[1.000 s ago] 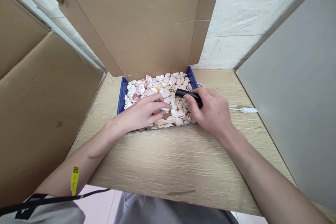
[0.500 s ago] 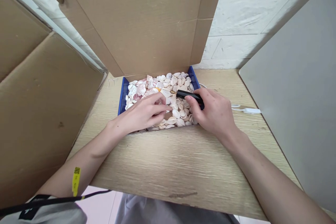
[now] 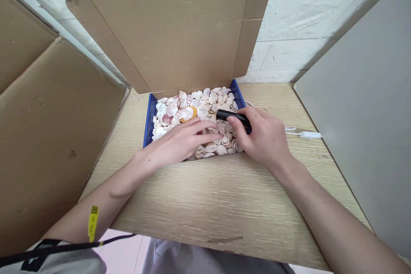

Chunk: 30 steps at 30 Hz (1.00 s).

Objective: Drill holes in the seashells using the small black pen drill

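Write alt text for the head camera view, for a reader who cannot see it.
Two bare hands work over a blue tray heaped with pale seashells: the left hand lies flat on the shells, the right hand grips a black pen-like tool. The tray sits on a wooden table, with cardboard panels behind and left.

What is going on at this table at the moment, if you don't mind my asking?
A person sits at a wooden table with both hands in a blue tray heaped with seashells. The left hand lies flat on the shells, fingers spread. The right hand grips a slim black tool, its tip pointing at the shells beside an orange-tinted one. A white cable lies to the right, and an open cardboard box stands behind the tray.
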Each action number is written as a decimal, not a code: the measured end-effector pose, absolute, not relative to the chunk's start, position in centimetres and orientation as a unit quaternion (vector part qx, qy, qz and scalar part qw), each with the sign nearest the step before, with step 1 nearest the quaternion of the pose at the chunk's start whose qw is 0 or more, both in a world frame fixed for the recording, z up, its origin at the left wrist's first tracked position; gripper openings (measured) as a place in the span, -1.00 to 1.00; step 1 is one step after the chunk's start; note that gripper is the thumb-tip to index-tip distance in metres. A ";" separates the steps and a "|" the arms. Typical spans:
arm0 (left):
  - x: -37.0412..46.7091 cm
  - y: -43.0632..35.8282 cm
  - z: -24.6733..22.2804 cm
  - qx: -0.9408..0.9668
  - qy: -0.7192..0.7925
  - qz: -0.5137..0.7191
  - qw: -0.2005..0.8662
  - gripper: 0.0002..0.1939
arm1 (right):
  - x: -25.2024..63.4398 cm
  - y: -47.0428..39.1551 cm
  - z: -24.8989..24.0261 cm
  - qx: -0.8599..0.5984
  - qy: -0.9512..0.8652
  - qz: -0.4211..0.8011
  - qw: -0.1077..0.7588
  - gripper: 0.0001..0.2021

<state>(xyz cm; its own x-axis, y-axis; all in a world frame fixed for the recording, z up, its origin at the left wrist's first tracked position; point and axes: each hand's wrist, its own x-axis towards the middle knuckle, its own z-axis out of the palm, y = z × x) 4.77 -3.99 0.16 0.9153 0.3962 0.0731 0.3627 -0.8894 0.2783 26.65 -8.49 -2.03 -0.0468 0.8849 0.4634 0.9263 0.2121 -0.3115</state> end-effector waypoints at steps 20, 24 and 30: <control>4.7 -3.3 -0.2 0.915 0.282 0.187 0.217 -0.82 | 26.7 -8.4 -2.0 -0.625 -0.725 -0.033 0.288 -0.64; 4.3 -3.2 -0.1 0.909 0.298 0.208 0.203 -0.77 | 26.7 -8.5 -1.9 -0.624 -0.725 -0.030 0.290 -0.66; 3.3 -3.0 0.3 0.912 0.289 0.202 0.211 -0.79 | 26.7 -8.5 -1.9 -0.620 -0.725 -0.030 0.298 -0.66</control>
<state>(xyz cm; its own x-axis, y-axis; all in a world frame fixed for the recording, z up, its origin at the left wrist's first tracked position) 3.34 -3.04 0.33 0.7509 0.6127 0.2465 0.4422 -0.7436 0.5015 26.67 -8.47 -1.90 -0.0541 0.8812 0.4696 0.9172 0.2298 -0.3255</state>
